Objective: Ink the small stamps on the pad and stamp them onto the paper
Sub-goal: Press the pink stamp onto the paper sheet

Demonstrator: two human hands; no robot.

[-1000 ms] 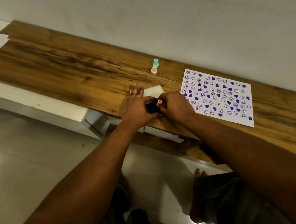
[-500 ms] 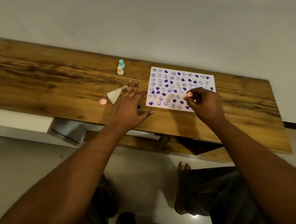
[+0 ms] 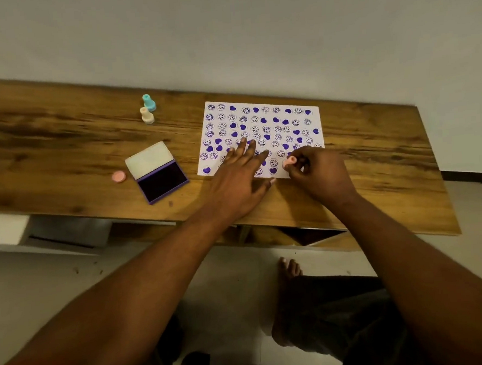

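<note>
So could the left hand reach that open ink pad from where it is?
Probably yes. The left hand lies flat on the paper, holding nothing, and the ink pad sits just beside it with bare tabletop between.

Right hand (image 3: pixel 319 174) — pinching pink stamp (image 3: pixel 289 162).

Three small plastic stamps — a teal stamp (image 3: pixel 149 102), a cream stamp (image 3: pixel 147 115), a pink stamp (image 3: pixel 289 161) — plus one open purple ink pad (image 3: pixel 162 181), one round pink cap (image 3: pixel 118 176) and one white printed paper sheet (image 3: pixel 261 119).
</note>
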